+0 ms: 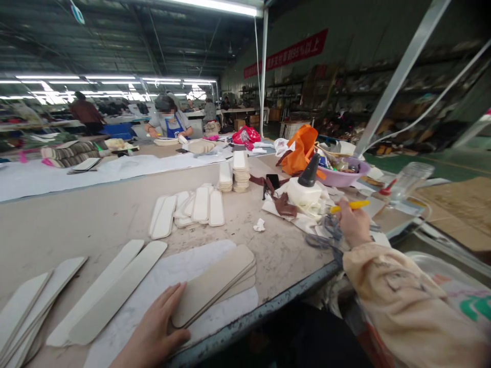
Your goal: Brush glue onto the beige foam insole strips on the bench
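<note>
Resting open, thumb spread, the left hand [163, 317] touches the near end of a fanned stack of beige panels [215, 281], while the right hand [355, 225], right of the stack, grips a slim yellow tool [359, 205]. Left of the stack lie two overlapping long panels [115, 296] and, farther left, another pile of panels [36, 306]; beyond it, shorter white strips [201, 204] lie flat near two neat piles [241, 162]. Handling appears midway, though which pieces are finished and which remain cannot be told. Far beyond the stack, a red banner [286, 55] carries Chinese characters including "95%以上"; marks on a hanging sign [77, 14] and a co-worker's blue apron [172, 128] are unreadable.
</note>
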The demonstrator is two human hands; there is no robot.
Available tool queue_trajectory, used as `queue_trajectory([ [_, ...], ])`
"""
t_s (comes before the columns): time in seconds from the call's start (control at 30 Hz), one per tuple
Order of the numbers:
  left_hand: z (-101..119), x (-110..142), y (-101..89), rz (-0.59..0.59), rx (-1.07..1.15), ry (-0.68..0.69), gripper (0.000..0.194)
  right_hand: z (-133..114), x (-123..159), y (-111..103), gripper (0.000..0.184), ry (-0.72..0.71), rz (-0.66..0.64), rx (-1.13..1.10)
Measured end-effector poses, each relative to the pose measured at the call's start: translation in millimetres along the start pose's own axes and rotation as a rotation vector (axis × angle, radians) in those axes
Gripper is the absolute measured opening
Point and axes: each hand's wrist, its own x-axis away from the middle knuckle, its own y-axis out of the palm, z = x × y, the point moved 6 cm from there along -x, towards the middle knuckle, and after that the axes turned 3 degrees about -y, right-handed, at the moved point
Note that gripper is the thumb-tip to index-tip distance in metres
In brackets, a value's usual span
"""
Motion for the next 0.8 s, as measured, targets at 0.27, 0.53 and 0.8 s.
queue_trajectory([
  [0.27, -8, 1, 0.0, 0.123, -0.004, 0.058, 0.066, 9, -23, 36, 0.049, 0.073, -0.143, 0.306],
  [0.53, -8, 1, -2.9, 0.114, -0.012, 0.040, 0.065, 12, -31, 49, 0.048, 0.101, -0.290, 0.385],
  [0.8, -4, 0, -9.9, 0.126, 0.034, 0.021, 0.065, 8, -37, 30, 0.045, 0.018, -0.139, 0.243],
])
